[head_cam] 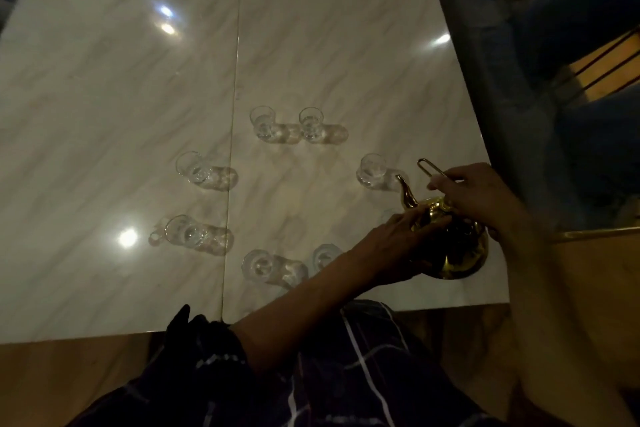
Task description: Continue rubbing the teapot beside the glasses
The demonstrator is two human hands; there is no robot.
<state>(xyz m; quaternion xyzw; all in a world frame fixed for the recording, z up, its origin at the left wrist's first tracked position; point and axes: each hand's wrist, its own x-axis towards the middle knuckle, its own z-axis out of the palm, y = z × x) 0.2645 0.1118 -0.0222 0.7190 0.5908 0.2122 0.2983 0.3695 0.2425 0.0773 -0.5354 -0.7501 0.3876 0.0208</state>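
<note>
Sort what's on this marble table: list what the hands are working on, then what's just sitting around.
In hand:
- gold teapot, left hand touching its body
- teapot's wire handle, right hand holding it

Lying about:
- seven clear glass cups standing in a ring, such as the nearest one by the spout
- marble table
- blue chair beyond the table edge
</note>
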